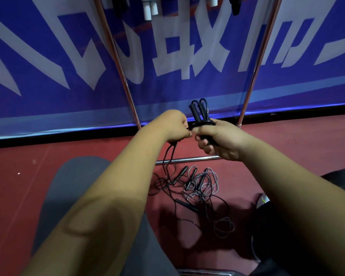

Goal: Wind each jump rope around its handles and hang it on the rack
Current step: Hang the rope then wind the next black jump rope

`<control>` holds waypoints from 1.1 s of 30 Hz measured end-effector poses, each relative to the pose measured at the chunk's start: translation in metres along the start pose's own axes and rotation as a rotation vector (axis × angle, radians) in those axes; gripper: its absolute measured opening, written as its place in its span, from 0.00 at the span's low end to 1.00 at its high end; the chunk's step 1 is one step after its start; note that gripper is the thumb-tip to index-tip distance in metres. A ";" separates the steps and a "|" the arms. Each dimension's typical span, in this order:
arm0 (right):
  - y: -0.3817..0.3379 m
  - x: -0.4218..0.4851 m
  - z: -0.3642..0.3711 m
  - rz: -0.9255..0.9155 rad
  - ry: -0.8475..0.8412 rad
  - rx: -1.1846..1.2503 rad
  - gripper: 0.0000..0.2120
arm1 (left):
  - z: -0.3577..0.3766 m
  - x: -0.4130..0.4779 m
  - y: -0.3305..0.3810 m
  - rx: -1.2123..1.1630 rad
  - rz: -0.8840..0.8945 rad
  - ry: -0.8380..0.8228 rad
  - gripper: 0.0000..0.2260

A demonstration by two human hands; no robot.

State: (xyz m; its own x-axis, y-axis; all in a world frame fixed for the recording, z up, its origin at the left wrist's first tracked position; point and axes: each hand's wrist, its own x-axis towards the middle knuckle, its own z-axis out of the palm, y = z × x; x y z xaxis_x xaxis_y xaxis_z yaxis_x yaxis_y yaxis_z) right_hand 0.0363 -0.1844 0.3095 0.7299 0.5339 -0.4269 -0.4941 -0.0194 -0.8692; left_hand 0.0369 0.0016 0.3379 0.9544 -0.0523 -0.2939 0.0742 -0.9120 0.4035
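Partly | centre frame: right hand [221,140] curled fingers round handles [196,113], few turns wound | left hand [175,126] pinched cord [167,156] | top: ropes [150,8] hung on rack [116,56] | lower centre: tangled pile [195,186] on floor, unwound.

The dark red floor [48,156] carries a loose tangle of jump ropes [193,186], lying just in front of the rack's low crossbar [187,159], which rests flat on the same surface. Most cords in the heap are black; a grey rope [214,181] loops through them on the right. One black handle [185,205] lies at the near edge of the heap. A white speck [18,173] sits well to the left. At the right edge lies a pale object [264,200], possibly a shoe.
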 end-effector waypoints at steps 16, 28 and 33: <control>-0.009 0.004 -0.008 -0.194 0.230 -0.089 0.09 | -0.017 -0.011 -0.001 -0.534 0.025 -0.239 0.17; -0.007 -0.004 0.004 -0.087 0.157 -0.112 0.17 | 0.007 0.012 0.014 -0.844 -0.095 0.209 0.11; -0.009 -0.006 0.000 0.044 0.011 0.093 0.09 | 0.011 0.015 0.015 -0.972 -0.091 0.182 0.08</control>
State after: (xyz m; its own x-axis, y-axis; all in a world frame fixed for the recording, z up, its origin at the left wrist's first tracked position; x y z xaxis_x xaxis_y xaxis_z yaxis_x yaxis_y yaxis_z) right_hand 0.0361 -0.1875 0.3200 0.7112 0.5252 -0.4672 -0.5672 0.0361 -0.8228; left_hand 0.0493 -0.0173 0.3297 0.9571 0.1390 -0.2542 0.2764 -0.1747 0.9450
